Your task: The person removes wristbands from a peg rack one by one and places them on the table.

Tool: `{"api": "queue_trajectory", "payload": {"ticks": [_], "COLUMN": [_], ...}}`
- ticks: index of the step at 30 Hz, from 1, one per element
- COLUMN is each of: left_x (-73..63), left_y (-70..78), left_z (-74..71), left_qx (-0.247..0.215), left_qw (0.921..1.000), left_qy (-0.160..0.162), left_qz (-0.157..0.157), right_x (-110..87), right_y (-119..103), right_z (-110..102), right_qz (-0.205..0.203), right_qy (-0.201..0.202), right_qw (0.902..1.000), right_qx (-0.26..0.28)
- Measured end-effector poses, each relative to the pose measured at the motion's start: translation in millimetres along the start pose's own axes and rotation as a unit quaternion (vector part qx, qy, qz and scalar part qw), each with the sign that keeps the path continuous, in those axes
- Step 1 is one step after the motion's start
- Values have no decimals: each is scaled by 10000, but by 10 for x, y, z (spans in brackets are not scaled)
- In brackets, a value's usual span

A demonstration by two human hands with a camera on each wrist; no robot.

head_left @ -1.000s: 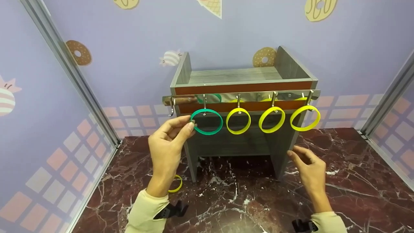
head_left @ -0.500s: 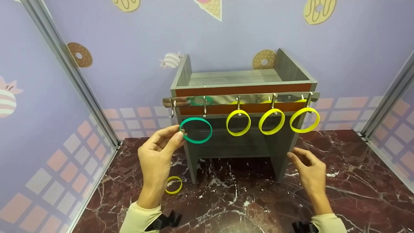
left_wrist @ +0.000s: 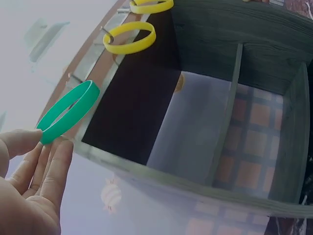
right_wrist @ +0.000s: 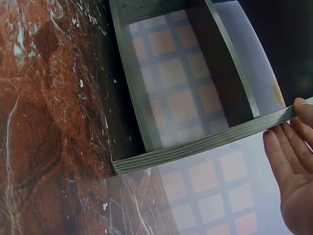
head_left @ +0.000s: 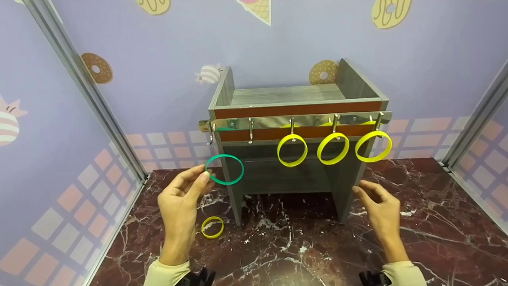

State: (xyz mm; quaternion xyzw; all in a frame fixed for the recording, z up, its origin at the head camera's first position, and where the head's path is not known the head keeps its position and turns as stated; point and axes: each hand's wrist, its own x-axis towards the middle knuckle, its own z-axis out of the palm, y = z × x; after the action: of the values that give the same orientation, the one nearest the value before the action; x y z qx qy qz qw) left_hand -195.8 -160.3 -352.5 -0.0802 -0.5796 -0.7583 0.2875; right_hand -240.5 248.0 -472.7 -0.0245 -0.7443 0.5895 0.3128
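A green wristband (head_left: pixel 224 169) is pinched at its left edge between the thumb and fingers of my left hand (head_left: pixel 180 206), in front of the rack's left side panel and off the hooks. In the left wrist view the green wristband (left_wrist: pixel 68 111) stands tilted above the fingertips. My right hand (head_left: pixel 379 206) grips the front edge of the right side panel (right_wrist: pixel 205 141) between thumb and fingers. Three yellow wristbands hang from the hooks on the right: one near the middle (head_left: pixel 292 150), one beside it (head_left: pixel 333 149) and one at the far right (head_left: pixel 373 147).
A grey wooden rack (head_left: pixel 299 104) carries a metal hook rail (head_left: pixel 274 121) across its front. The two leftmost hooks hold nothing. Another yellow wristband (head_left: pixel 212 227) lies on the dark red marbled table (head_left: pixel 285 258), right of my left wrist. Patterned walls enclose the back and sides.
The green wristband, at the second hook a second ago, has come off and moved down and left with my left hand. My right hand keeps its place.
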Motion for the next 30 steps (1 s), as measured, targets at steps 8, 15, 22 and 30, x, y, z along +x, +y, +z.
{"api": "queue_trajectory", "payload": {"ticks": [8, 15, 22, 30], "left_x": [-31, -47, -56, -104], "left_y": [-132, -237, -337, -505], "left_z": [-176, -313, -459, -675], "left_qx": [75, -21, 91, 136], "left_qw": [9998, 9979, 9966, 9936], "left_qy": [153, 513, 676, 904], "left_qz": [-93, -384, -457, -658], "right_x": [-5, 0, -2, 4], "right_y": [15, 20, 18, 10], "right_z": [-2, -19, -19, 1], "right_qz": [17, -110, -66, -92], "right_qy": [-39, -46, -67, -83], "right_qw": [9999, 9997, 9997, 9996], "right_qx": [123, 220, 221, 236]}}
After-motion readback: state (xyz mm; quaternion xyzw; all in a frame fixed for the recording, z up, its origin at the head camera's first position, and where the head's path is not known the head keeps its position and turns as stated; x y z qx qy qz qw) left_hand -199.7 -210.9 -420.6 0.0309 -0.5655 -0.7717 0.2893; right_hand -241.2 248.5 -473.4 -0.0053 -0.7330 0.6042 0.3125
